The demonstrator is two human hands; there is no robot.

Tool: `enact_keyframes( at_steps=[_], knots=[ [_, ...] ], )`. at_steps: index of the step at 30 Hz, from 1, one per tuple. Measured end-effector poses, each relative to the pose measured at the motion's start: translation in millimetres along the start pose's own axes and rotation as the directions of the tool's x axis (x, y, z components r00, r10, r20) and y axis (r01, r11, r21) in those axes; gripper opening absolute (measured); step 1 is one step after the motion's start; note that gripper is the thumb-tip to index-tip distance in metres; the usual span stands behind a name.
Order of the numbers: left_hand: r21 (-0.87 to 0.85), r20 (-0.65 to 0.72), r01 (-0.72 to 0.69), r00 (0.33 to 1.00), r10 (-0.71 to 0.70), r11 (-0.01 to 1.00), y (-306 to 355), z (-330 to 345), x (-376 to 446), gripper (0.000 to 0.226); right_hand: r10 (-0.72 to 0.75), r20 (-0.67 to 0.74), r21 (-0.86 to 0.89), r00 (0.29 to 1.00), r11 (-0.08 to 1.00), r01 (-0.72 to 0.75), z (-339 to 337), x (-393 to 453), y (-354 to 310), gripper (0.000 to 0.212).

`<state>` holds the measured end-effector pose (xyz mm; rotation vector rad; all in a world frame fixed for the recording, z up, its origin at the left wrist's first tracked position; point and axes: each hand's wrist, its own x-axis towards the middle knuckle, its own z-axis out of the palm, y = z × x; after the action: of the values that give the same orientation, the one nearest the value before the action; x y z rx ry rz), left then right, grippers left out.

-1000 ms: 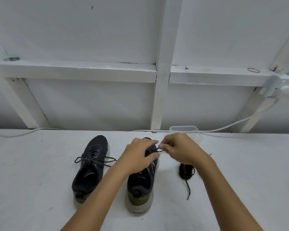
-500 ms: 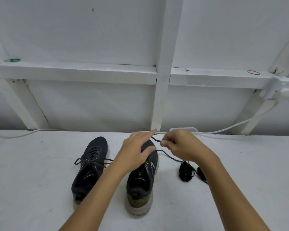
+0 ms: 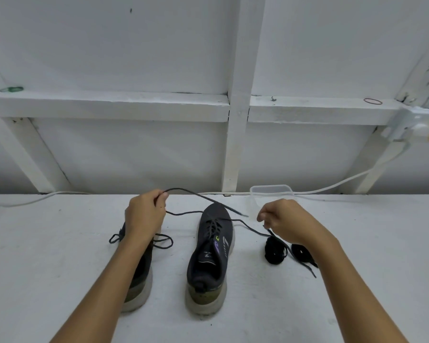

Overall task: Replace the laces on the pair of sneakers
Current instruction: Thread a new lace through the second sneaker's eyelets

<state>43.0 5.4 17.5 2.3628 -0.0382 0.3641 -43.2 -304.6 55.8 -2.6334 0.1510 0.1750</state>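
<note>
Sneakers both laced with old laces; left hand pinches untied lace end; right hand curled, grip unclear.

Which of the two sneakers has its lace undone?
The right sneaker: its lace trails loose into the left hand. The left sneaker stays bow-tied.

Both forearms reach in from the 6 o'clock edge, bare to the elbow, and spread apart toward 11 and 1 o'clock. The left hand is raised, knuckles up, thumb and fingers curled in a pinching grip on a lace. The right hand hangs lower with fingers loosely curled downward, the lace's other end passing beneath it.
</note>
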Motion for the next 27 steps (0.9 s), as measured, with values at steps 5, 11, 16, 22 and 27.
enact_keyframes(
  at_steps=[5,11,16,22,27],
  knots=[
    [-0.114,0.164,-0.163,0.970,0.181,0.980,12.0,1.3,-8.6,0.013,-0.035,-0.046,0.131,0.998,0.990,0.041,26.7,-0.5,-8.6,0.015],
    [-0.172,0.430,-0.408,0.787,0.441,0.896,35.3,8.6,-19.5,0.015,-0.251,-0.177,0.240,0.952,0.927,0.289,52.5,1.4,-41.5,0.050],
    [-0.221,0.392,-0.399,0.799,0.456,0.890,44.6,2.5,-17.4,0.014,-0.315,-0.160,0.194,0.936,0.919,0.343,58.4,7.2,-47.6,0.014],
    [-0.116,0.242,-0.275,0.924,0.295,0.955,24.0,-13.2,5.2,0.014,-0.125,-0.085,0.148,0.988,0.979,0.137,57.9,1.3,-13.0,0.020],
    [-0.053,0.170,-0.205,0.962,0.212,0.977,18.6,-8.6,12.6,0.019,0.015,-0.026,0.083,1.000,0.996,-0.012,65.9,-0.7,0.0,0.024]
  ],
)
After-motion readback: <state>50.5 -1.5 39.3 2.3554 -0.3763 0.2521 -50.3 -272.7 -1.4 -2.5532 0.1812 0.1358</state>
